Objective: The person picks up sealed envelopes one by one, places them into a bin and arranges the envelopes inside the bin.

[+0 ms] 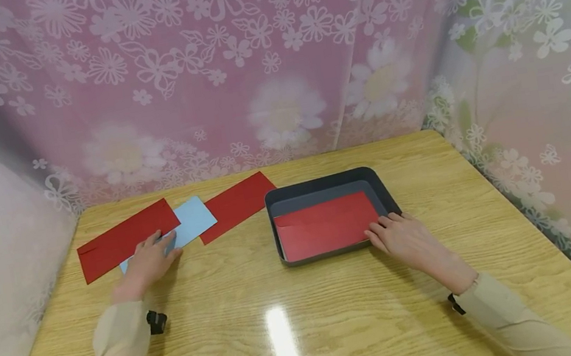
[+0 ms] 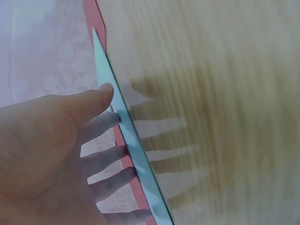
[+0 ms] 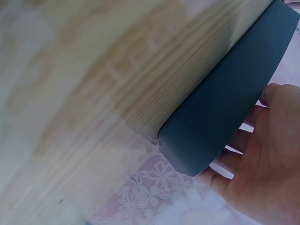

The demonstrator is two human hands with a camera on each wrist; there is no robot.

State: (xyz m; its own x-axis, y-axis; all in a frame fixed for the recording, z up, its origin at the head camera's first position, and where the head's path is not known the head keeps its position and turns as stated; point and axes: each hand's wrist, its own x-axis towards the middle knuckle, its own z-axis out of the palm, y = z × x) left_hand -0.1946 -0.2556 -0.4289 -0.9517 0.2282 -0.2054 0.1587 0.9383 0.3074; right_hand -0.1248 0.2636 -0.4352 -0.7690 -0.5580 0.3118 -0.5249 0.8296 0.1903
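Note:
On the left, a light blue envelope (image 1: pixel 193 221) lies partly under one red envelope (image 1: pixel 126 242) and overlaps a second red envelope (image 1: pixel 236 205). Over the blue one my left hand (image 1: pixel 151 261) reaches down, its fingers extended and spread, fingertips right at the paper. The left wrist view shows the blue envelope (image 2: pixel 125 119) edge-on beneath thumb and fingers. A third red envelope (image 1: pixel 328 226) lies inside a dark grey rectangular tray (image 1: pixel 320 185). At the tray's near right corner rests my right hand (image 1: pixel 402 239), relaxed fingers reaching over the rim, partly hidden behind the tray wall (image 3: pixel 225 98) in the right wrist view.
Everything lies on a wood-grain table (image 1: pixel 222 347) with a bright light reflection near its front. A pink flowered curtain (image 1: pixel 206 91) hangs along the back edge, and pale curtains (image 1: pixel 548 120) stand at both sides.

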